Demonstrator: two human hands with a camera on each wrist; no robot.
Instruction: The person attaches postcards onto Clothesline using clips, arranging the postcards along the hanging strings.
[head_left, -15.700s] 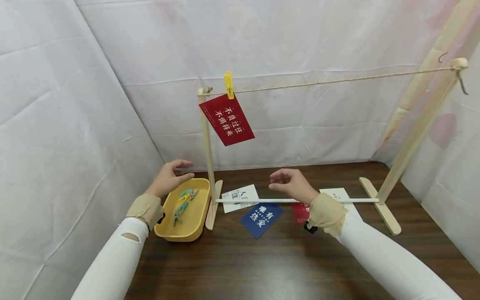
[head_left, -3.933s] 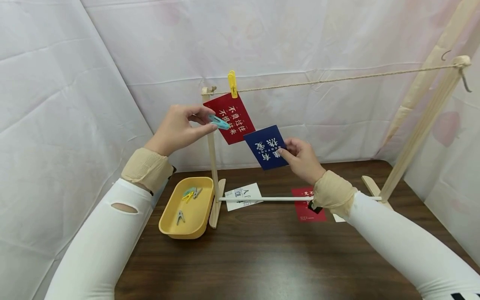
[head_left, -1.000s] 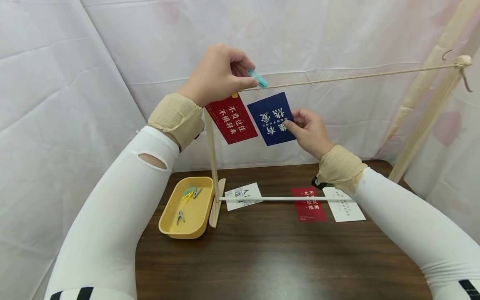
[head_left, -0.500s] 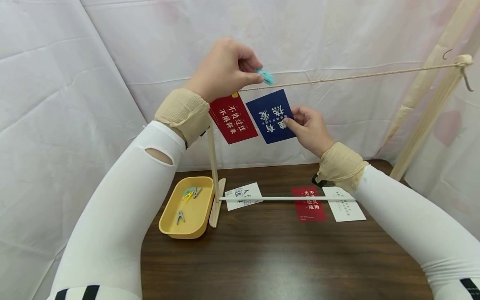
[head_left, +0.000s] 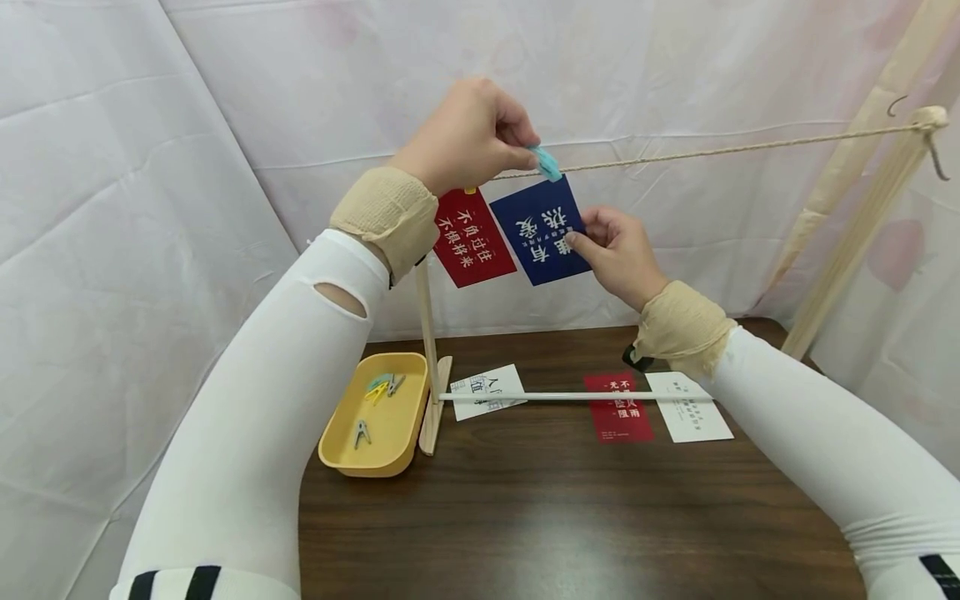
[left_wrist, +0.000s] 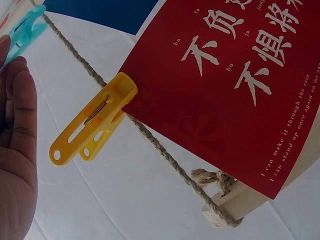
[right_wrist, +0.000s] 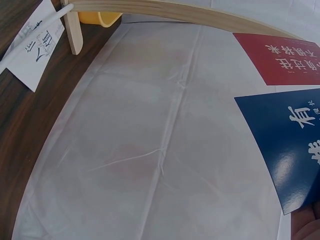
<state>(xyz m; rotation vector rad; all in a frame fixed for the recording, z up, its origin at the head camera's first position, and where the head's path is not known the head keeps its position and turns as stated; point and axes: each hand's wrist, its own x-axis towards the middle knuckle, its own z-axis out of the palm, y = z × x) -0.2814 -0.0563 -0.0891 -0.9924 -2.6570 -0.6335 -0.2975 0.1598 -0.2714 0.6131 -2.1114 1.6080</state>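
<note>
My left hand (head_left: 480,137) pinches a light-blue clothespin (head_left: 547,164) at the rope, right by the top corner of a blue card (head_left: 540,229). Whether the clothespin bites the card or the rope I cannot tell. My right hand (head_left: 618,254) holds that card by its right edge, between thumb and fingers, its white lettering turned sideways. To its left hangs a red card (head_left: 474,242) on the rope (head_left: 675,157), under a yellow clothespin (left_wrist: 95,120). In the left wrist view the light-blue clothespin (left_wrist: 25,32) shows at the fingertips, beside the rope.
A yellow tray (head_left: 330,450) with several clothespins stands on the left of the table (head_left: 525,517). A wooden post (head_left: 427,325) and a white rod (head_left: 555,397) belong to the rope's frame. A white card (head_left: 487,392), a red card (head_left: 618,408) and another white card (head_left: 690,408) lie beneath.
Over the last second my left hand has moved right and slightly down with the light-blue clothespin, to the blue card's corner. Earlier, that card was lifted from the table and the clothespin from the tray.
</note>
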